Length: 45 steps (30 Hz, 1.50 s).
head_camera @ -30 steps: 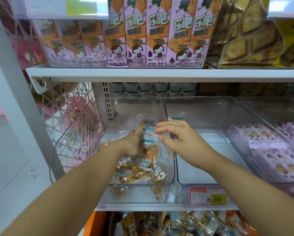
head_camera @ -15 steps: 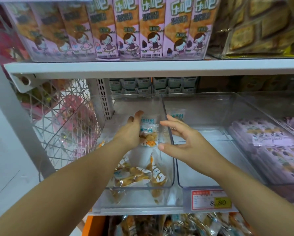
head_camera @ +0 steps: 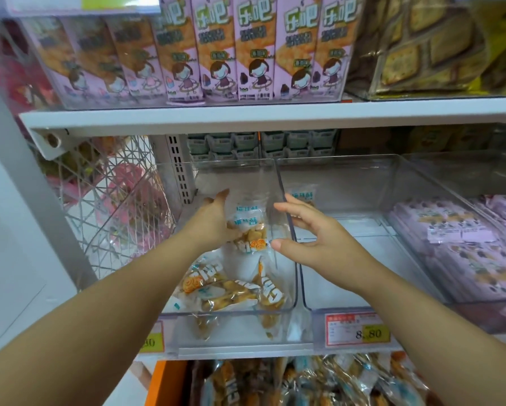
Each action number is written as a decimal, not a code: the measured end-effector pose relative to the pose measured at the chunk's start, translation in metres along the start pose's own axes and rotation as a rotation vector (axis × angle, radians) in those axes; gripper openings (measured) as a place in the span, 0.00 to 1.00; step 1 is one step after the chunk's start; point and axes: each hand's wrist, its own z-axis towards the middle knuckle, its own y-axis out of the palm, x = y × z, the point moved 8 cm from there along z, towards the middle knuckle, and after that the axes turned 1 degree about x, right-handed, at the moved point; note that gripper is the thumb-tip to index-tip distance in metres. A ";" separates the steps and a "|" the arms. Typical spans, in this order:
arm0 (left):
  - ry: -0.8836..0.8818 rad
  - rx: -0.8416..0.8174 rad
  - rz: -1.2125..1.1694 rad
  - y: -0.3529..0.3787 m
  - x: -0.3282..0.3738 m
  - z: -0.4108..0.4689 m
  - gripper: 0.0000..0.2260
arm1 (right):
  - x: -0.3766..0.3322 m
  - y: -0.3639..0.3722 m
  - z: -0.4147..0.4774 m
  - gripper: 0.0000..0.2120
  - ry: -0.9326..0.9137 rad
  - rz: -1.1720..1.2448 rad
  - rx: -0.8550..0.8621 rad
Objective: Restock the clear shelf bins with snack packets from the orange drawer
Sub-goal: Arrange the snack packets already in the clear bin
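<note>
Head view: left hand (head_camera: 215,222) grips a snack packet (head_camera: 253,234) upright midway along the left clear bin (head_camera: 234,174), fingers curled round its side. More packets (head_camera: 231,285) lie at the bin's front edge. Right hand (head_camera: 316,234) hovers over the bin's right wall, fingers spread. Orange drawer (head_camera: 165,382) sits below the shelf.

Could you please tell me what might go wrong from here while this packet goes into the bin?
1. The left hand holds the snack packet roughly upright by one side; released, it may flop onto the loose packets at the front of the left bin.
2. The right hand, open at the edge of the middle bin, could knock that bin askew.
</note>
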 end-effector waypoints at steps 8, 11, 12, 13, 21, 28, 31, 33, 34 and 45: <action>0.207 -0.118 0.071 -0.030 0.032 -0.083 0.17 | -0.046 0.000 -0.004 0.17 -0.160 -0.600 0.095; 0.191 -0.096 0.047 -0.034 0.019 -0.098 0.17 | -0.057 0.025 -0.004 0.15 -0.153 -1.011 -0.138; 0.173 -0.088 -0.010 -0.033 0.013 -0.101 0.16 | -0.057 0.033 -0.004 0.16 -0.123 -1.123 -0.220; 0.155 -0.085 -0.090 -0.032 0.008 -0.104 0.15 | -0.055 0.039 -0.004 0.18 -0.099 -1.225 -0.286; 0.156 -0.171 -0.191 -0.015 -0.005 -0.106 0.03 | -0.051 0.065 -0.004 0.23 -0.020 -1.574 -0.476; 0.170 -0.284 -0.191 -0.019 -0.011 -0.115 0.09 | -0.059 0.064 0.005 0.16 -0.049 -1.520 -0.217; 0.143 -0.272 -0.315 -0.027 -0.012 -0.118 0.11 | -0.083 0.052 0.005 0.15 -0.171 -1.461 0.032; 0.147 -0.209 -0.340 -0.036 -0.013 -0.116 0.11 | -0.098 0.037 0.002 0.14 -0.229 -1.343 0.194; 0.148 -0.180 -0.342 -0.040 -0.013 -0.116 0.11 | -0.103 0.030 -0.001 0.13 -0.248 -1.258 0.264; 0.074 -0.221 -0.664 -0.025 -0.007 -0.111 0.39 | -0.089 0.010 -0.023 0.13 -0.115 -0.455 0.558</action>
